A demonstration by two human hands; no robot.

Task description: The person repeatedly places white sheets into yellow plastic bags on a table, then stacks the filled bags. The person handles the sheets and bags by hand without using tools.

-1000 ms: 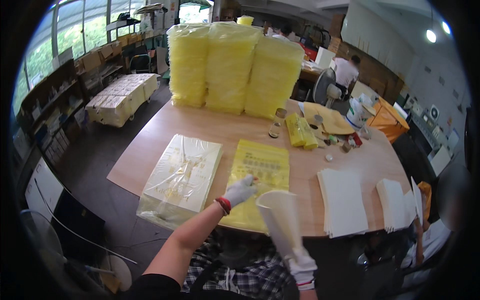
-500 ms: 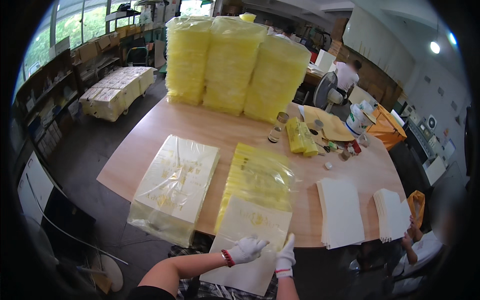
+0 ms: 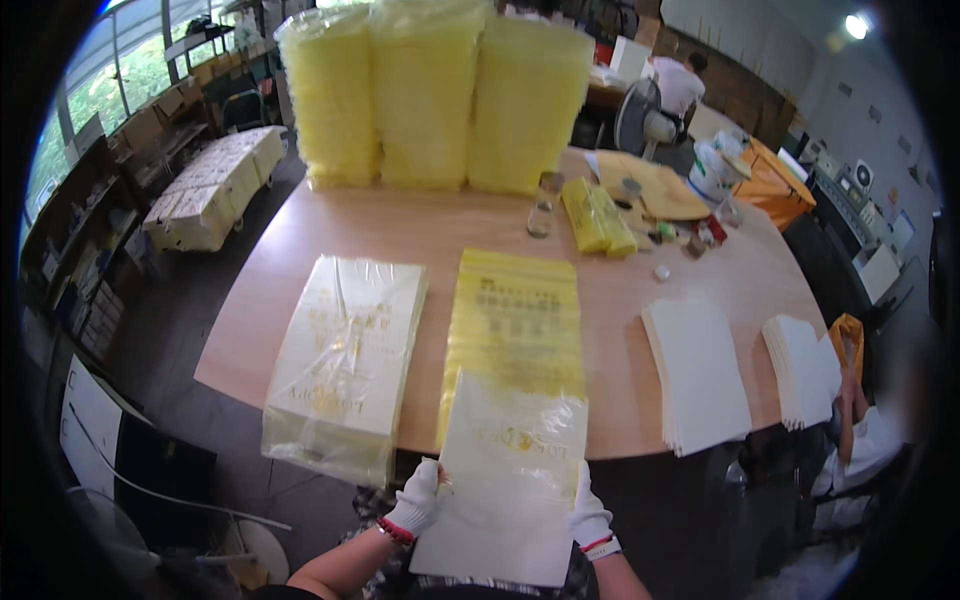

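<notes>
A flat cream paper piece with gold print, perhaps a folded bag, lies lengthwise in front of me, its near end past the table edge over my lap. My left hand, in a white glove, grips its left edge. At its right edge, my gloved right hand is closed along the side with the thumb up. The far end of the paper overlaps a stack of yellow printed plastic bags; whether it is inside the top one I cannot tell. To the left sits a pile of similar printed pieces in clear plastic.
Tall stacks of yellow plastic bags stand at the back. Two piles of plain white paper pieces, a larger one and a smaller one, lie right. Tape rolls and a yellow bundle sit mid-table. Another person sits at right.
My left hand has moved from above the paper to its left edge. My right hand stays at the right edge, now closed against it. The view has shifted, and the yellow bags look flatter.
</notes>
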